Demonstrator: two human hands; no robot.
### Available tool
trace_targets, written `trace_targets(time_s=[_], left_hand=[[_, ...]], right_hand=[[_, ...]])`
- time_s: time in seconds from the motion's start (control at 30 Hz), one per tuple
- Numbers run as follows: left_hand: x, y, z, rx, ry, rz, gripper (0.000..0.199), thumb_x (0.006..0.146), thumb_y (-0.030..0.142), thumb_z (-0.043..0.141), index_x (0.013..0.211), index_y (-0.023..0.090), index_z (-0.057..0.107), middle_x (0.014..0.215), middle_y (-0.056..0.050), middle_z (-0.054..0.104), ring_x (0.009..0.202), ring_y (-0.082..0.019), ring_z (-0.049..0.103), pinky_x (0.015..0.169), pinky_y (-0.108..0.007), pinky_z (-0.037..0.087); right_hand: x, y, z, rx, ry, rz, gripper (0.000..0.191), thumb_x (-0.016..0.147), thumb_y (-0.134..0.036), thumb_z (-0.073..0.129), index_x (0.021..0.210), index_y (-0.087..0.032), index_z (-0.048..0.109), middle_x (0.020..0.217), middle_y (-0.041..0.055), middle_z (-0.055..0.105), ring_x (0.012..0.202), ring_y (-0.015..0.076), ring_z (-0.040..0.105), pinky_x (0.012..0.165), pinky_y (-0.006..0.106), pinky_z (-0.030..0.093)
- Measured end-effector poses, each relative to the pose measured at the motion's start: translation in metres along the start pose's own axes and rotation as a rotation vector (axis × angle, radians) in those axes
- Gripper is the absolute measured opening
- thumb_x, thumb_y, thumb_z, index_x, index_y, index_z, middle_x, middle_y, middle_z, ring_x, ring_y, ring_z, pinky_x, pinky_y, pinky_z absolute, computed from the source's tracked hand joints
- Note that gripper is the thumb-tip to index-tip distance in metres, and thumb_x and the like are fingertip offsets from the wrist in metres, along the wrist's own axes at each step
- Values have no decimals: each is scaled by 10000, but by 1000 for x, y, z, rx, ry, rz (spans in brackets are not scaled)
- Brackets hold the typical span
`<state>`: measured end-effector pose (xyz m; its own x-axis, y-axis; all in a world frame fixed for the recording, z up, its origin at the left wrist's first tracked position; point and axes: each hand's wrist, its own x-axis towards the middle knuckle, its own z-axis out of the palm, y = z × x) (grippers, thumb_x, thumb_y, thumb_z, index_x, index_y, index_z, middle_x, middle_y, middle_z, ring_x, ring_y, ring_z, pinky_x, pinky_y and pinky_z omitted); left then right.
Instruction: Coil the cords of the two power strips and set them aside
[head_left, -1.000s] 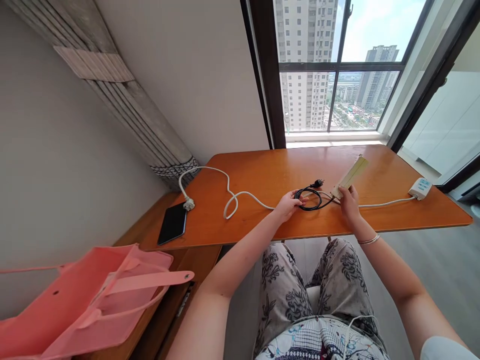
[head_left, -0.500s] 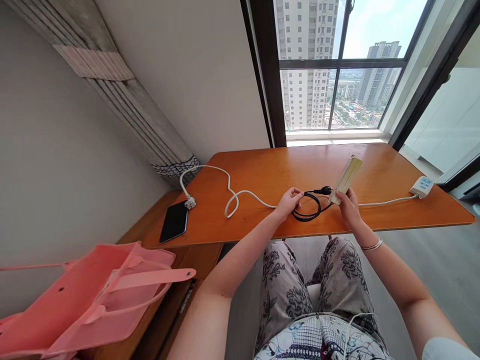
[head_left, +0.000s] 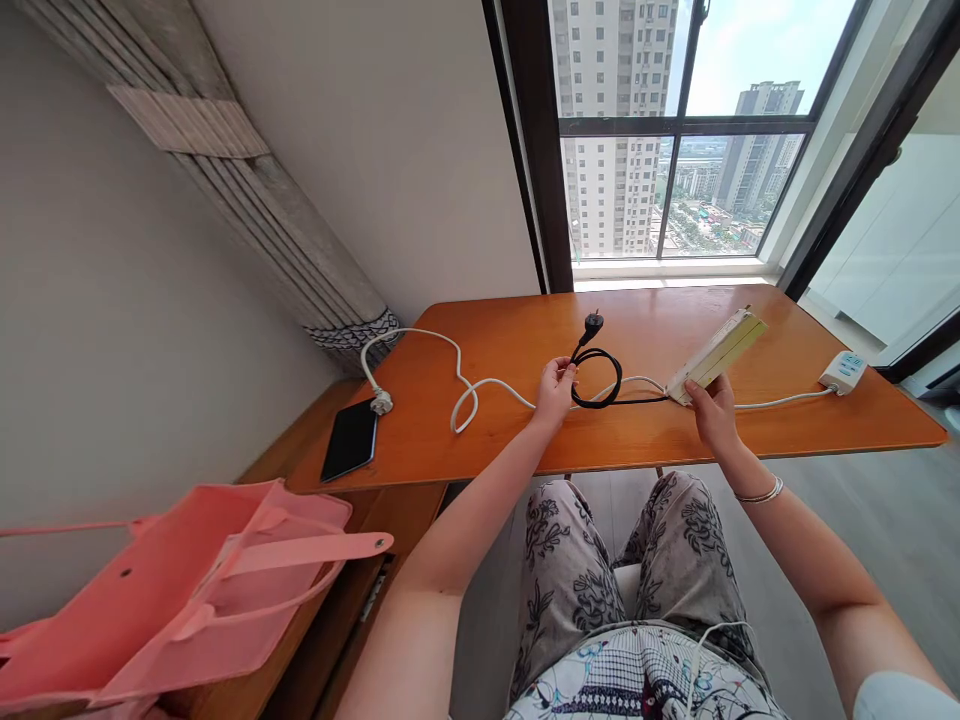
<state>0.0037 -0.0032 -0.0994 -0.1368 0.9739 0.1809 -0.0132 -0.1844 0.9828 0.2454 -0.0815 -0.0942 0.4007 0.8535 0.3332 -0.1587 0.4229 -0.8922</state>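
My left hand (head_left: 556,392) pinches a looped black power cord (head_left: 618,378) above the wooden table (head_left: 502,325). The cord's black plug (head_left: 592,324) points up, just past my fingers. From the loop, the cord runs right to the near end of a long cream-coloured power strip (head_left: 718,354). My right hand (head_left: 711,408) grips that strip by its lower end, and it tilts up to the right. Its socket face is turned away from view. Under the held cord lies a white extension cord (head_left: 491,382), which crosses the table to a small white socket block (head_left: 844,372).
On the table's left end lies a black tablet or phone (head_left: 349,440), with the white cord's plug (head_left: 382,402) at its corner. A pink bag (head_left: 187,600) stands open at lower left. Behind the table is a window (head_left: 679,128), with a curtain (head_left: 285,240) to the left.
My hands have moved apart, the left one leftward and the right one rightward with the power strip. The black cord between them is stretched straighter, and its plug now points up.
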Motion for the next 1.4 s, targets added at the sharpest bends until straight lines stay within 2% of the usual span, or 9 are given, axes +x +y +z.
trace_targets(time_s=[0.13, 0.27, 0.5, 0.67, 0.83, 1.0, 1.17, 1.27, 1.4], left_hand=[[-5, 9, 1, -129, 26, -19, 89, 832, 198, 627, 916, 203, 598, 903, -33, 654, 930, -156, 624, 847, -261, 500], [-10, 18, -1, -178, 15, -1, 139, 799, 191, 665, 919, 206, 596, 1023, -45, 676, 1050, -160, 617, 967, -283, 466], [-21, 26, -14, -403, -326, -86, 277, 722, 312, 790, 829, 206, 557, 1316, -41, 614, 1140, -216, 634, 921, -371, 526], [-26, 24, -15, -201, -408, -24, 275, 684, 389, 818, 810, 189, 677, 1245, -101, 661, 1131, -256, 627, 920, -370, 519], [-34, 35, -11, -40, -421, 67, 123, 684, 306, 811, 752, 218, 758, 1049, -88, 714, 1078, -256, 626, 983, -358, 473], [-42, 43, -4, 102, -382, 109, 128, 672, 261, 817, 797, 260, 792, 833, -40, 664, 821, -194, 604, 809, -303, 490], [-50, 37, 4, 188, -363, 115, 132, 668, 183, 803, 779, 234, 753, 806, -23, 592, 777, -172, 572, 772, -289, 462], [-56, 37, 4, 281, -383, 108, 214, 660, 125, 794, 796, 234, 670, 805, -22, 615, 841, -202, 606, 846, -312, 455], [-61, 42, 3, 560, -439, 77, 249, 638, 176, 812, 755, 246, 604, 699, -15, 568, 767, -238, 623, 785, -314, 466]], right_hand=[[4, 0, -6, 26, 59, -31, 397, 636, -401, 806, 919, -249, 573, 927, -4, 656, 865, 179, 588, 822, 332, 511], [6, 3, -11, 67, 89, -8, 350, 656, -382, 781, 904, -245, 574, 913, -17, 647, 849, 164, 585, 785, 312, 513], [3, -6, -11, 200, 163, 57, 306, 645, -353, 763, 853, -248, 563, 915, -30, 640, 878, 153, 595, 759, 307, 547], [1, -9, -11, 202, 115, 105, 290, 657, -360, 739, 844, -257, 543, 885, -32, 637, 848, 160, 615, 763, 328, 565], [-4, -7, -6, 297, 43, 261, 283, 661, -403, 730, 861, -245, 607, 843, -13, 659, 742, 164, 618, 670, 318, 562], [-13, -14, 3, 344, -172, 429, 356, 697, -515, 651, 917, -236, 673, 880, 48, 708, 842, 252, 679, 726, 415, 585], [-23, -23, 16, 362, -337, 569, 451, 715, -587, 556, 912, -203, 689, 917, 121, 738, 1005, 331, 681, 757, 465, 589], [-27, -25, 22, 358, -402, 638, 423, 701, -555, 554, 891, -200, 684, 927, 122, 741, 1005, 326, 685, 732, 434, 594], [-31, -23, 29, 367, -459, 660, 388, 693, -505, 557, 905, -200, 668, 912, 112, 738, 946, 301, 687, 719, 416, 595]])
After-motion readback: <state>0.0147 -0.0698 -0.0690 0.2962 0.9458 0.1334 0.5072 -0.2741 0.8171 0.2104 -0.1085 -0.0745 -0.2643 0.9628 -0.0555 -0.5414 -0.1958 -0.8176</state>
